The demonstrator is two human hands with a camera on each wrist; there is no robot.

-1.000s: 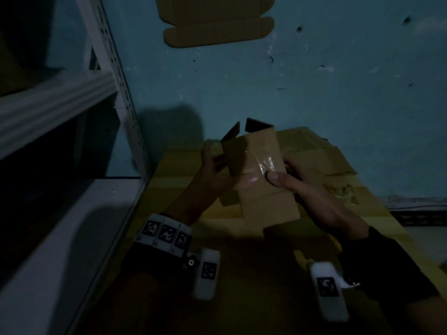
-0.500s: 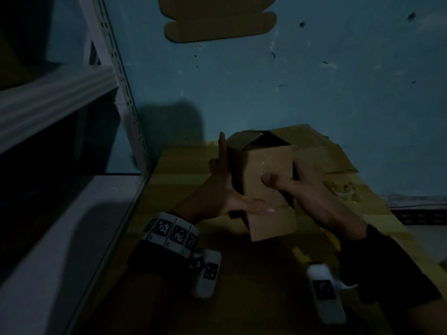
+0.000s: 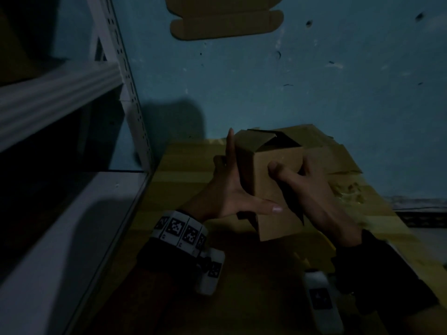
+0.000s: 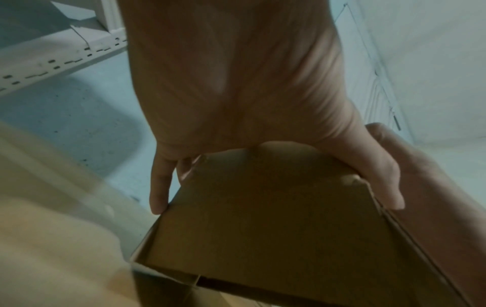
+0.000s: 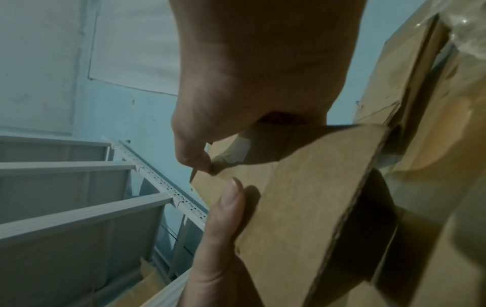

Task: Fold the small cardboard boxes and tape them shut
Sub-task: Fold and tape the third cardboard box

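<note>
A small brown cardboard box (image 3: 278, 189) is held upright above the table, its top flaps loose and its dark inside showing. My left hand (image 3: 229, 194) grips its left side, index finger straight up along the wall and thumb stretched across the lower front. My right hand (image 3: 314, 189) grips the right side, thumb on the front face and fingers hidden behind. The left wrist view shows the left hand (image 4: 236, 83) spanning a box (image 4: 276, 218) face. In the right wrist view the right hand (image 5: 263, 62) pinches the box (image 5: 302, 207) near a taped edge.
A white metal shelf rack (image 3: 60, 93) stands close on the left. Flattened cardboard sheets (image 3: 338, 160) lie stacked behind the box on the cardboard-covered table (image 3: 181, 180), with crumpled clear tape (image 3: 348, 189) to the right. A flat box blank (image 3: 225, 22) hangs on the blue wall.
The box went from a nearly flat shape with raised flaps to a squared-up tube. My left thumb slid down across the lower front; the right thumb stayed on the face.
</note>
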